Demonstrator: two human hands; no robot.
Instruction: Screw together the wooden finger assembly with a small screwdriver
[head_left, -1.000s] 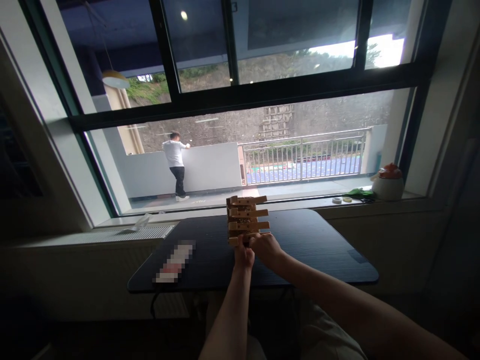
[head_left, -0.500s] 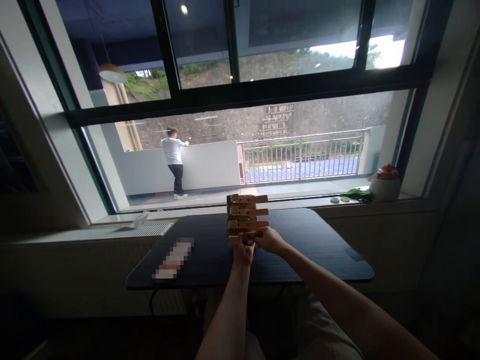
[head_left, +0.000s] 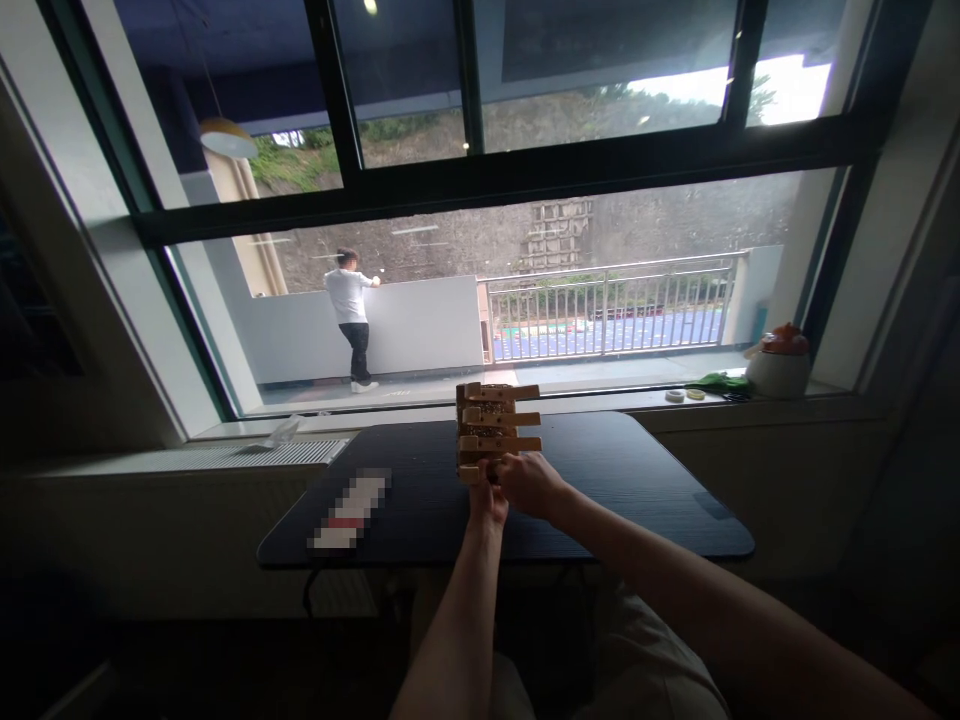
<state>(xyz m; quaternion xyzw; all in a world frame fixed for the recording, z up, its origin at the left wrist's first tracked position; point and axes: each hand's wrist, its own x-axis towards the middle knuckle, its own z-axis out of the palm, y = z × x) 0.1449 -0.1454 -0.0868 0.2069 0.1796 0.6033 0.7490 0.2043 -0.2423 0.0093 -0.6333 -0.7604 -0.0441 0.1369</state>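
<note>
A small tower of wooden blocks (head_left: pixel 491 425) stands near the middle of a dark table (head_left: pixel 637 490), its layers crossed and several blocks sticking out to the right. My left hand (head_left: pixel 486 498) is at the tower's foot with its fingers closed against the lowest blocks. My right hand (head_left: pixel 529 482) is just right of it, fingers pinched on a block in the bottom layer. Both forearms reach in from the lower edge of the view.
A flat blurred box (head_left: pixel 351 510) lies on the table's left part. On the windowsill sit a round white pot with an orange top (head_left: pixel 776 362), rolls of tape (head_left: pixel 684 394) and a clear wrapper (head_left: pixel 279 432). Outside the window a person (head_left: pixel 351 315) stands on a balcony.
My hands have stayed at the tower's base; the right hand has drawn in a little closer to the bottom blocks. The view has shifted slightly.
</note>
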